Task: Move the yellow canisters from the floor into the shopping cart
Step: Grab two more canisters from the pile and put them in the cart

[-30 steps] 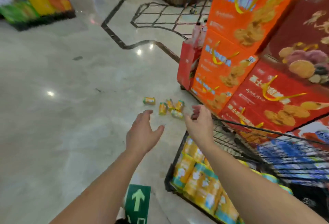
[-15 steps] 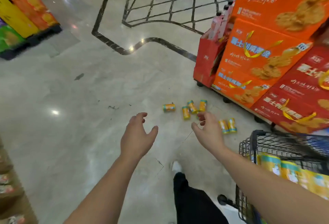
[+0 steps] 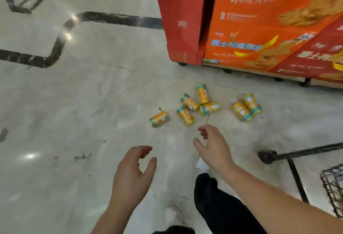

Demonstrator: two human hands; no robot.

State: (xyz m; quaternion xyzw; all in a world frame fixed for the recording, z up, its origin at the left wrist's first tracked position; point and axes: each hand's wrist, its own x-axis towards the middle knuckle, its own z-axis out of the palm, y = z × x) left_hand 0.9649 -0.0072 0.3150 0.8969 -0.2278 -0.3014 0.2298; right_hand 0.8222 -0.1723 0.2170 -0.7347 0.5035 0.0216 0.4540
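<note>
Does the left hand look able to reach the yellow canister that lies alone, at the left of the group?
Probably yes. The left hand is open and empty, and only bare floor shows between it and that canister.

The floor (image 3: 92, 103) is pale polished stone, smooth and glossy, with bright spots of light on it; its dark inlay (image 3: 118, 19) shines the same. The canisters (image 3: 185, 115) have a printed yellow wrap with soft gloss. The cart (image 3: 306, 152) is matt black metal. The boxes (image 3: 259, 20) and the red stand (image 3: 180, 25) look like printed cardboard. The trouser leg (image 3: 222, 207) is matt black cloth
</note>
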